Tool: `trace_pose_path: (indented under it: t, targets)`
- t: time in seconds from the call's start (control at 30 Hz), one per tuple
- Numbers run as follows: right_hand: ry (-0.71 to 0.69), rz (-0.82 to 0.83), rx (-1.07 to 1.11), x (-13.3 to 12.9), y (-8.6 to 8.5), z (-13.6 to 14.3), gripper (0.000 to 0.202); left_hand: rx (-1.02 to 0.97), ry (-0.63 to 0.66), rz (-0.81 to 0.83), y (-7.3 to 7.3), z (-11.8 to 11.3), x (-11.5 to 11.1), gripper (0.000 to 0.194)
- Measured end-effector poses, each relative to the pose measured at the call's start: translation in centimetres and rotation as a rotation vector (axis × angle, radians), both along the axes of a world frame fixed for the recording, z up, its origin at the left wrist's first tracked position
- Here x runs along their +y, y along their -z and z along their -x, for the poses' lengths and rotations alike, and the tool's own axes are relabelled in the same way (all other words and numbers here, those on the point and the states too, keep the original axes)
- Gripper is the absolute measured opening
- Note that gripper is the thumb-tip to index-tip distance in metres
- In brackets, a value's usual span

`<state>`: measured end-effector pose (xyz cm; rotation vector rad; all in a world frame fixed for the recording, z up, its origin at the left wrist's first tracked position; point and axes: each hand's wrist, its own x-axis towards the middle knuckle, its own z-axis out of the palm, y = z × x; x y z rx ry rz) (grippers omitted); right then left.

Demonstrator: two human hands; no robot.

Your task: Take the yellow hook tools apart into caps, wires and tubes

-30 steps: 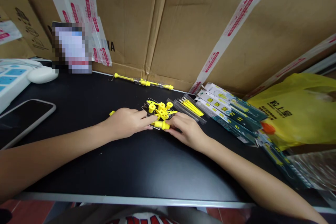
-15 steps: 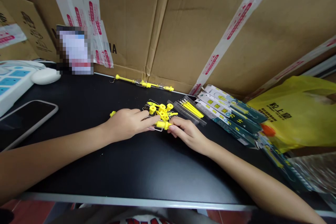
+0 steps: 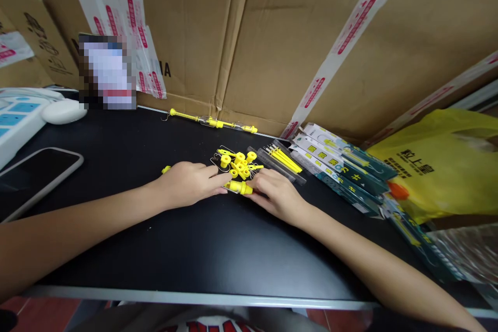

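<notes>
My left hand (image 3: pixel 190 184) is closed around a yellow-ended tube (image 3: pixel 238 187); one yellow tip of it sticks out to the left of the palm. The fingers of my right hand (image 3: pixel 276 194) pinch the tube's right end, where a yellow cap shows. The middle of the tube is hidden under my left fingers. Just behind my hands lies a small pile of yellow plastic parts (image 3: pixel 240 164) with metal springs and wire hooks. Right of the pile are several thin yellow rods (image 3: pixel 284 159) on clear tubes (image 3: pixel 275 167).
Yellow assembled pieces (image 3: pixel 213 122) lie along the cardboard (image 3: pixel 187 21) at the back. Printed boxes (image 3: pixel 338 171) and a yellow bag (image 3: pixel 439 166) stand right. A phone (image 3: pixel 39 181), a white mouse (image 3: pixel 64 112) and a power strip (image 3: pixel 19 119) are left.
My right hand has turned slightly, its fingers now curled more over the tube's end. The wire loop below the tube shows less. The view has shifted a little.
</notes>
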<state>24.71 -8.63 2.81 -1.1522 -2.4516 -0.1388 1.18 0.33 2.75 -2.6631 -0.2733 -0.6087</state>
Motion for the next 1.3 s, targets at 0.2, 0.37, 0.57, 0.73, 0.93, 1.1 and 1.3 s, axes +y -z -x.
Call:
trace_pose_path:
  t: [0.2,0.37,0.57,0.73,0.93,1.1,1.3]
  targets:
    - [0.088,0.102,0.121,-0.3,-0.4,0.2,0.021,-0.012,0.001,-0.008,-0.4,0.0,-0.1,0.028]
    - [0.115,0.320,0.320,-0.6,-1.1,0.9,0.035,-0.080,0.012,-0.054,-0.7,0.0,-0.3,0.026]
    - [0.125,0.380,0.388,-0.8,-1.1,1.1,0.026,-0.083,-0.002,-0.049,-0.6,0.0,-0.2,0.026]
    - [0.096,0.205,0.296,-0.4,-0.3,0.6,0.016,-0.069,-0.008,-0.026,-0.4,0.1,-0.1,0.027]
    - [0.034,0.008,0.074,-0.3,0.0,0.3,0.009,-0.010,0.002,-0.009,0.0,0.0,0.1,0.028]
    - [0.020,-0.071,-0.086,-0.3,0.0,0.1,0.009,0.017,0.019,0.042,0.1,0.0,0.2,0.029]
    - [0.131,0.092,0.175,-0.5,-0.4,0.3,0.023,-0.050,0.009,0.014,-0.3,0.0,-0.1,0.029]
